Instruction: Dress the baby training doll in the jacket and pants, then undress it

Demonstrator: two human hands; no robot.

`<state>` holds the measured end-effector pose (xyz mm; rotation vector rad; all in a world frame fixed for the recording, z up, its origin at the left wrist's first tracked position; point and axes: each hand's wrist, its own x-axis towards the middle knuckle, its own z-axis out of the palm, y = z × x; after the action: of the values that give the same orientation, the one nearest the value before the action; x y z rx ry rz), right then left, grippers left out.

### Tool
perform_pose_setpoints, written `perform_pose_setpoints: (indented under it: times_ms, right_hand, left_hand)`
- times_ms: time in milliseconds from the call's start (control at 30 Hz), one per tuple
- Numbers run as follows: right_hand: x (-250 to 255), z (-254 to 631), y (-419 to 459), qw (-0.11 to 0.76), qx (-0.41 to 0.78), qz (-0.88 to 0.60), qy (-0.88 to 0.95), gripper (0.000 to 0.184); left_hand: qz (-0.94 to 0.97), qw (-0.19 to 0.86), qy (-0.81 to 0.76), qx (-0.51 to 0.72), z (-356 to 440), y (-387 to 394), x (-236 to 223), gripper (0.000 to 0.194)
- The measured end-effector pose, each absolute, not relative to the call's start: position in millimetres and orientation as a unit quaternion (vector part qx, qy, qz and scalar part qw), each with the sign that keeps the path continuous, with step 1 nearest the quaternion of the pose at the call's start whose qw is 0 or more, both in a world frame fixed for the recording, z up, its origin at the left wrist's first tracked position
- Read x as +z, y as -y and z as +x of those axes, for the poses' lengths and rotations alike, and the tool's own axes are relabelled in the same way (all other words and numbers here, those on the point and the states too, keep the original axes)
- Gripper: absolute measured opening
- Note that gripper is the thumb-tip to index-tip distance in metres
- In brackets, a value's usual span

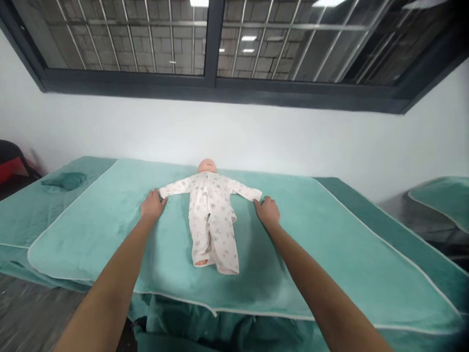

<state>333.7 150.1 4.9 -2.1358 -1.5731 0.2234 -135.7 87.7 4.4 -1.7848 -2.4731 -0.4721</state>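
A baby doll (pixel 207 165) lies on its back on the green bed cover, its head towards the wall. It wears a white long-sleeved pajama top (pixel 209 193) and matching pajama pants (pixel 216 239), both with a small print. The sleeves are spread out to both sides. My left hand (pixel 153 204) is closed on the cuff of the sleeve on the left. At the opposite cuff, my right hand (pixel 268 211) pinches the sleeve end. Both doll hands are hidden by the sleeves; a bit of foot shows at one pant leg.
The green bed cover (pixel 330 254) with white piping stretches wide beneath the doll. A face hole (pixel 66 181) is at the bed's left end. Behind stands a white wall (pixel 256 137) under a dark-framed window (pixel 216 88). Another green-covered bed (pixel 447 198) is at right.
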Motion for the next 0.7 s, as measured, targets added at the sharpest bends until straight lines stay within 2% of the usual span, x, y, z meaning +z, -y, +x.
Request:
perform_pose_setpoints:
  times_ms: [100, 233, 467, 567, 633, 700]
  right_hand:
    - [-5, 329, -167, 0.231, 0.076, -0.776, 0.582, 0.052]
    - [-9, 331, -188, 0.235, 0.073, -0.756, 0.606, 0.043]
    - [-17, 354, -199, 0.284, -0.002, -0.779, 0.559, 0.049]
    - [-19, 348, -198, 0.304, -0.059, -0.731, 0.608, 0.046]
    - [-19, 342, -198, 0.288, -0.065, -0.681, 0.670, 0.044]
    - [-17, 338, -198, 0.252, -0.030, -0.657, 0.710, 0.042]
  left_hand:
    - [-0.601, 0.049, 0.788, -0.126, -129, -101, 5, 0.051]
    - [-0.624, 0.062, 0.770, -0.118, -136, -109, 9, 0.053]
    - [-0.583, 0.092, 0.797, -0.130, -160, -119, 8, 0.053]
    - [-0.586, 0.136, 0.785, -0.145, -157, -120, 6, 0.057]
    - [-0.634, 0.148, 0.744, -0.152, -153, -119, 6, 0.060]
    - [-0.667, 0.111, 0.722, -0.144, -151, -116, 7, 0.060]
